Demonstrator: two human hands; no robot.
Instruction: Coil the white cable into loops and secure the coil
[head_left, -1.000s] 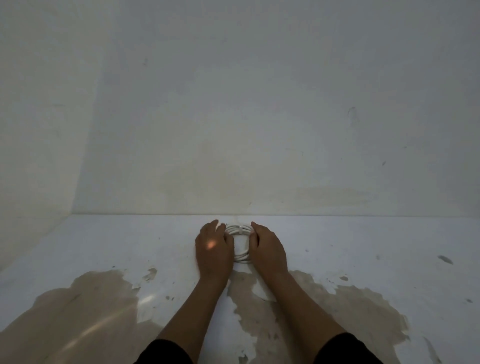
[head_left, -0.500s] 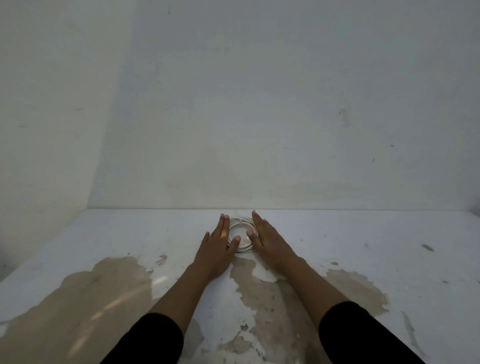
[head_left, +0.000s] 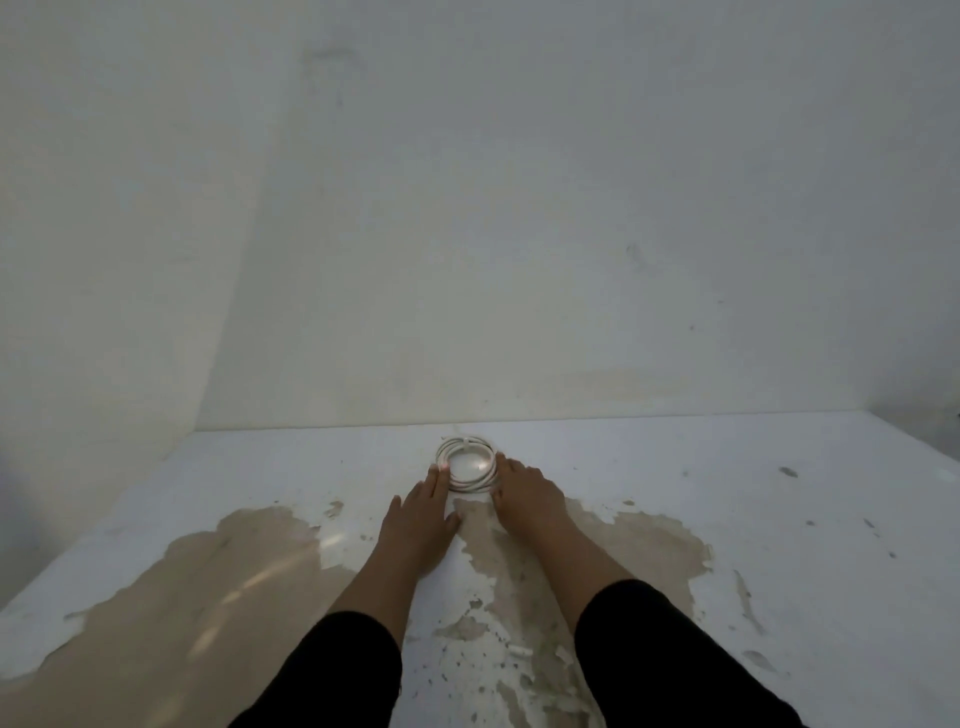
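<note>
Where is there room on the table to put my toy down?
Bare tabletop lies right of the right hand, and more lies left of the left hand. It is crowded in the middle, where both hands flank the coiled white cable near the wall.

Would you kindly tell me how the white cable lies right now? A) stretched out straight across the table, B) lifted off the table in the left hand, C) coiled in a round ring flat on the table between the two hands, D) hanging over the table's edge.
C: the white cable sits as a round coil flat on the table, with the left hand and right hand at either side, fingers straight.
</note>
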